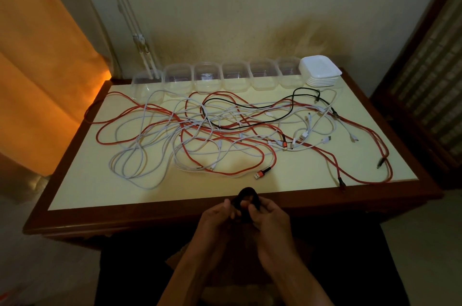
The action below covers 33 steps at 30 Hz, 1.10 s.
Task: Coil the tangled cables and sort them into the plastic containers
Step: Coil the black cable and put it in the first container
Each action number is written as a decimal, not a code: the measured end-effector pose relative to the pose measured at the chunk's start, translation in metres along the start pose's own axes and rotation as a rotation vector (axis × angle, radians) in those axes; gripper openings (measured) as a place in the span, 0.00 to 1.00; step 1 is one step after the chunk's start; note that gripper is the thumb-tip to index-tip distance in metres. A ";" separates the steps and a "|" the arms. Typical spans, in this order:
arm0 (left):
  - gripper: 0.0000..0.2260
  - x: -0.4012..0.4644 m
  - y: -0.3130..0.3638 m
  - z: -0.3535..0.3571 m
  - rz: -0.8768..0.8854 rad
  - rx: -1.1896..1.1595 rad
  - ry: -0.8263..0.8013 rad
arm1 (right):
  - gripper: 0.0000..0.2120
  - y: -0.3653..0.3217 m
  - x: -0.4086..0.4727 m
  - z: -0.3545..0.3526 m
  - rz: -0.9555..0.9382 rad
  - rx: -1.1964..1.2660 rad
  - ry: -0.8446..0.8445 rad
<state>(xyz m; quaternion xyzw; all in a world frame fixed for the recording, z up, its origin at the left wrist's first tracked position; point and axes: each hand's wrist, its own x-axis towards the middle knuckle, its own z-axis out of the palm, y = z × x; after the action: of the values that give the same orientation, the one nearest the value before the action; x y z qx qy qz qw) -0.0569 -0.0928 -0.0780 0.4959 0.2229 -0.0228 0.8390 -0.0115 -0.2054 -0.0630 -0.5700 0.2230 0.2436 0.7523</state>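
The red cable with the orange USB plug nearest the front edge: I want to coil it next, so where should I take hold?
Pinch the orange USB plug itself, coming from above at the table's near edge. It is a free end lying apart from the tangle, so the red cable can likely be drawn out behind it.

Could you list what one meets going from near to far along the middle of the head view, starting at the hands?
Left hand and right hand holding a black coil → table's wooden edge → tangled cables → clear containers → wall.
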 end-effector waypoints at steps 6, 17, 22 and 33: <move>0.14 0.003 0.007 0.007 -0.008 0.389 0.110 | 0.06 0.003 0.005 -0.010 0.063 -0.115 -0.012; 0.10 -0.003 -0.006 0.011 0.264 0.419 0.241 | 0.08 -0.007 0.014 -0.030 0.037 -0.004 0.052; 0.07 -0.002 -0.008 0.018 0.133 0.047 0.454 | 0.10 0.001 0.013 -0.026 -0.091 -0.107 0.056; 0.17 -0.002 0.009 0.007 -0.046 0.611 0.077 | 0.16 0.008 0.016 -0.022 -0.232 -0.591 -0.195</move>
<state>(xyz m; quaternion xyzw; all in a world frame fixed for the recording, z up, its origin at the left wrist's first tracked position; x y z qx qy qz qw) -0.0542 -0.0950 -0.0670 0.7205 0.2484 -0.0890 0.6413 -0.0050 -0.2228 -0.0847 -0.7592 0.0033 0.2640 0.5949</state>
